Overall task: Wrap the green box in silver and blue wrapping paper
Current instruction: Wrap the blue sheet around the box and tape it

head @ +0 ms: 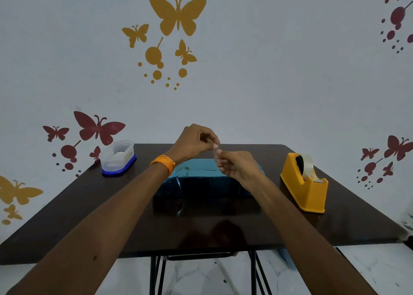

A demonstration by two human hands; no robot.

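The box [201, 178], covered in shiny blue wrapping paper, lies in the middle of the dark table [134, 223]. No green shows on it. Both my hands hover just above its far edge. My left hand [194, 144] and my right hand [237, 164] pinch a small clear piece of tape [217, 150] between their fingertips. An orange thread band circles my left wrist.
A yellow tape dispenser [305, 183] with a clear roll stands at the right of the table. A clear plastic container [118, 157] with a blue lid, upside down, sits at the back left corner. A wall with butterfly decals is right behind the table.
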